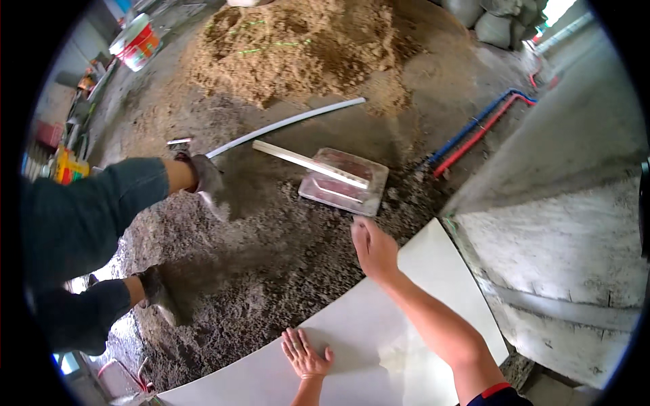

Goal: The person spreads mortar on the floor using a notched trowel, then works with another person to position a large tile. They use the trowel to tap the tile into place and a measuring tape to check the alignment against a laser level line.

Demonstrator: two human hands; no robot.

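Observation:
My left hand (306, 355) lies spread on a large white tile (379, 314) at the bottom, resting on the dark, crumbly mortar bed (230, 284). My right hand (374, 249) is closed above the tile's back edge; whatever its fingers hold, if anything, is hidden. Just beyond it, a stained rectangular plastic board (349, 203) lies on the mortar with a long pale strip (284, 152) across it. At the left, another person's legs (95, 210) in dark trousers and grimy shoes (156, 294) stand on the mortar beside the tile.
A sand heap (291, 47) rises behind, with a white tube (284, 124) before it. Blue pipe (467, 132) and red pipe (474, 139) run toward the rough right wall (555, 250). Buckets (135, 42) stand at the left, grey sacks (494, 27) at the back right.

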